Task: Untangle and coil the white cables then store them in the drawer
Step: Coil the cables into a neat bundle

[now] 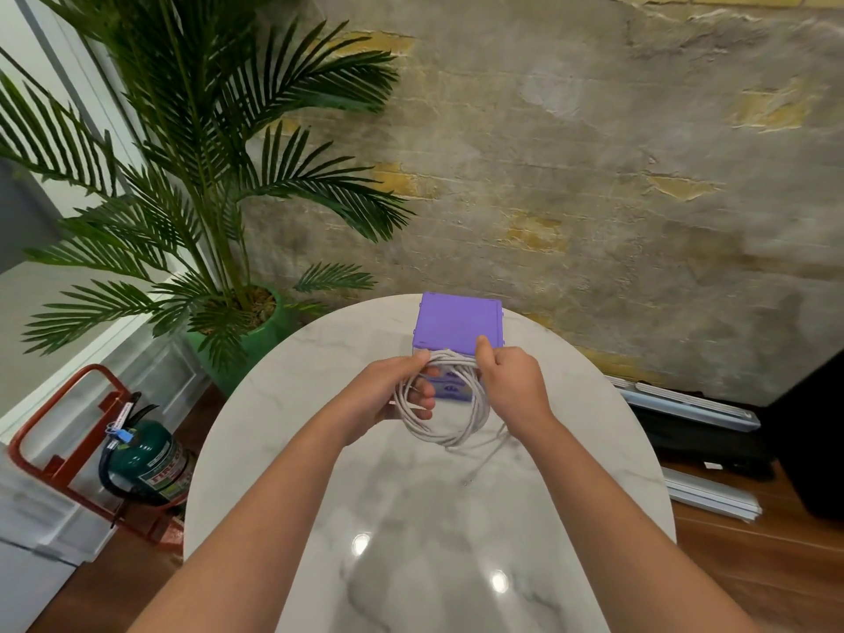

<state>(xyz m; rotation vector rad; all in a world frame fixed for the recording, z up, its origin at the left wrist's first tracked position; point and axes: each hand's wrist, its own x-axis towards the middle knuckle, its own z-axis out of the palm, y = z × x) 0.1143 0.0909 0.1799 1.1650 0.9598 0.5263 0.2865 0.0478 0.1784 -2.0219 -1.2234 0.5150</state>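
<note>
Head view: a white cable (450,402), wound into a loose coil of several loops, is held above the marble tabletop (424,532), just in front of the purple drawer unit (458,324). The left hand (392,395) curls its fingers round the coil's left side. The right hand (511,381) pinches the coil's top right, thumb up, touching the unit's front edge. One loose cable end trails onto the tabletop nearer the person than the unit.
</note>
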